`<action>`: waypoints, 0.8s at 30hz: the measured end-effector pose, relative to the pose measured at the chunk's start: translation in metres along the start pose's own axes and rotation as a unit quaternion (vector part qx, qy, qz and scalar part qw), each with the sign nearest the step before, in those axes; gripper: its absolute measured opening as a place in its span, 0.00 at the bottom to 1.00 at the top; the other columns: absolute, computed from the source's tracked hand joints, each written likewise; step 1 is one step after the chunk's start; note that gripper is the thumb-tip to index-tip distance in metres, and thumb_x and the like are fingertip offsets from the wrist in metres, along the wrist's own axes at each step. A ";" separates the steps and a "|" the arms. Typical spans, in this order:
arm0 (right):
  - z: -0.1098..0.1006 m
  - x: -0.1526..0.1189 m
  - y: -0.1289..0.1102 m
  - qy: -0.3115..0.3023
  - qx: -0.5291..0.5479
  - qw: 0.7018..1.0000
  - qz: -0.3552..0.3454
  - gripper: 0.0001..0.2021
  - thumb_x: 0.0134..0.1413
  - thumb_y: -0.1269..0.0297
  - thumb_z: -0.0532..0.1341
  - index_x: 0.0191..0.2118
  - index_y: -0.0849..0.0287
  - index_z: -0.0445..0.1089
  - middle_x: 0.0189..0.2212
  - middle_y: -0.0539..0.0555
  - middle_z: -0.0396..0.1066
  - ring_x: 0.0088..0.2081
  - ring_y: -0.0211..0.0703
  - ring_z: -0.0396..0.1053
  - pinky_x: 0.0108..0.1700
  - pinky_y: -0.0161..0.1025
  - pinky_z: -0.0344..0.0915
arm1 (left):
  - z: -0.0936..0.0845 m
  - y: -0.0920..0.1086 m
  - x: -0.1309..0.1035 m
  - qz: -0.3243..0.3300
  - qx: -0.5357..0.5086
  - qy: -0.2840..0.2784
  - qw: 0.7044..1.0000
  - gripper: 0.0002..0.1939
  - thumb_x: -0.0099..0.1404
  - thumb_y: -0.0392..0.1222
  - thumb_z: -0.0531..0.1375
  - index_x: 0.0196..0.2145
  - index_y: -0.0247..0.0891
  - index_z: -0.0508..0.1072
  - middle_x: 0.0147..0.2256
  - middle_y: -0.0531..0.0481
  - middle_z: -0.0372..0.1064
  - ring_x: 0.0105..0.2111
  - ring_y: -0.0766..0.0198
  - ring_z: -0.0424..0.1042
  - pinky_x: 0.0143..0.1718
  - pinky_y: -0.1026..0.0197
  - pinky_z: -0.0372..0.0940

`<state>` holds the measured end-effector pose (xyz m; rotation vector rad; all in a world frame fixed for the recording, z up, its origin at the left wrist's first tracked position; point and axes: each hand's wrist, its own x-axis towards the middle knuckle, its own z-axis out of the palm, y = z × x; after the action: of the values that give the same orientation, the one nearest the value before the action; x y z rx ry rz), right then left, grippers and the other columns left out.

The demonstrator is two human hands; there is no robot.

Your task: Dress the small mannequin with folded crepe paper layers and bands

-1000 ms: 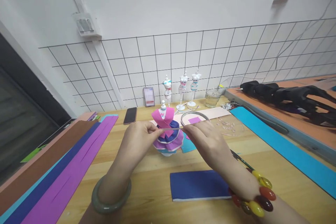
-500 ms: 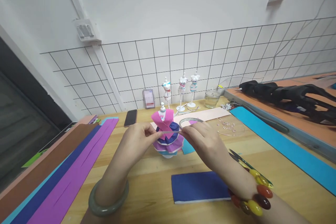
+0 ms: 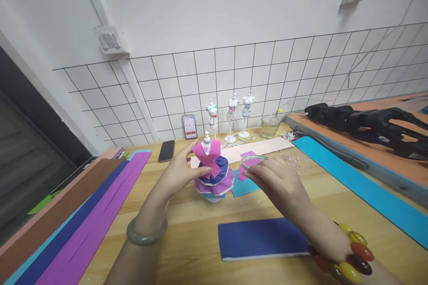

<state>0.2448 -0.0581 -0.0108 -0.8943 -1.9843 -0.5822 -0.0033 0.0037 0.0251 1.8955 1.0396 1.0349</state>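
Note:
A small white dress form [image 3: 207, 140] stands on the table in a paper dress, with a pink crossed top [image 3: 209, 153] and a ruffled navy and purple skirt [image 3: 219, 170]. My left hand [image 3: 175, 171] grips it from the left side, thumb pressed on the front at the waist and fingers partly hidden behind. Pinched in my right hand [image 3: 276, 180] is a roll of tape [image 3: 253, 158], to the right of the dress. A thin strip [image 3: 230, 173] runs taut from the waist near my left thumb to the right fingertips.
A folded navy piece [image 3: 261, 238] lies in front. Long paper strips [image 3: 96, 213] line the left, with a blue one [image 3: 354, 182] on the right. Behind stand several little dress forms [image 3: 232, 113], a glass [image 3: 270, 127], and a phone [image 3: 166, 150].
My left hand has shifted from pinching the strip in front to holding the dress form. My right hand has moved right with the tape roll, and the strip now reaches the waist.

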 end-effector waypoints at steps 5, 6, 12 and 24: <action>-0.001 -0.004 0.002 -0.007 0.003 1.000 0.006 0.03 0.57 0.71 0.61 0.35 0.61 0.66 0.26 0.53 0.68 0.30 0.41 0.62 0.32 0.39 0.56 | 0.015 -0.022 0.013 0.018 -0.134 -0.025 0.990 0.38 0.48 0.41 0.70 0.55 0.39 0.63 0.56 0.41 0.63 0.58 0.50 0.60 0.57 0.51 0.58; 0.000 -0.004 0.002 -0.008 0.006 1.000 0.009 0.03 0.57 0.71 0.61 0.36 0.61 0.66 0.26 0.53 0.68 0.30 0.41 0.62 0.32 0.39 0.56 | 0.017 -0.025 0.013 0.021 -0.146 -0.025 0.989 0.35 0.48 0.41 0.70 0.53 0.38 0.65 0.54 0.41 0.66 0.56 0.50 0.62 0.56 0.51 0.59; 0.001 0.001 0.003 0.004 0.019 1.000 0.020 0.02 0.57 0.71 0.61 0.35 0.61 0.66 0.26 0.53 0.69 0.29 0.40 0.62 0.32 0.38 0.57 | 0.022 -0.031 0.014 0.014 -0.134 -0.008 0.991 0.25 0.51 0.41 0.68 0.46 0.37 0.68 0.47 0.43 0.71 0.49 0.53 0.69 0.51 0.53 0.63; 0.022 0.017 -0.001 -0.008 0.030 0.997 0.077 0.10 0.60 0.62 0.59 0.28 0.61 0.66 0.22 0.51 0.66 0.26 0.38 0.61 0.29 0.36 0.56 | 0.031 -0.032 0.014 0.027 -0.132 0.006 0.991 0.23 0.51 0.39 0.68 0.45 0.37 0.68 0.42 0.46 0.73 0.44 0.59 0.71 0.47 0.58 0.65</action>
<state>0.2268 -0.0375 -0.0080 -1.0068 -1.9161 -0.4257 0.0191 0.0225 -0.0115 1.7118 0.8167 1.1544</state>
